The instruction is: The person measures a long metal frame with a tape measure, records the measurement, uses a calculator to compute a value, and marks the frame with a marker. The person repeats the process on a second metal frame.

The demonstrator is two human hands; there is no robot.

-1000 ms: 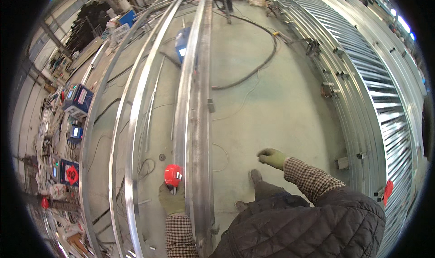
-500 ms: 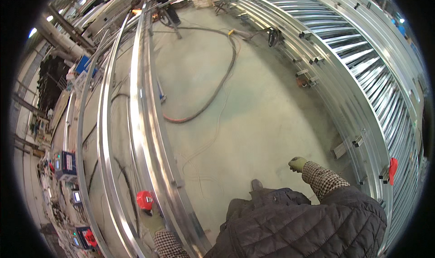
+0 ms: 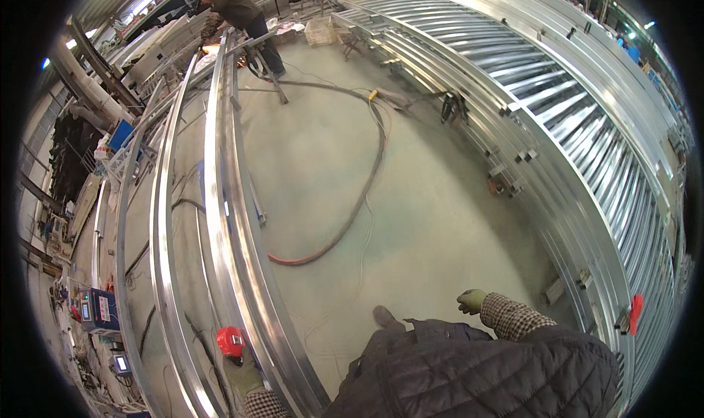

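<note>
My left hand, in a green work glove, is closed on a red tape measure. It holds the tape measure beside the long shiny metal profile on my left. Its fingers are partly hidden by the tape measure. Over the floor in front of my body, my right hand, gloved as well, has its fingers curled in. It is apart from the metal around it, and whether anything sits in its palm is hidden.
A thick dark hose curves over the pale floor. On the right lie stacked metal frames, with a red object on their edge. A co-worker bends over bright sparks at the far left. Blue machine boxes stand at left.
The view has tilted up and shifted, so more of the co-worker shows. Both hands keep much the same pose, and the tape measure is still in my left hand.
</note>
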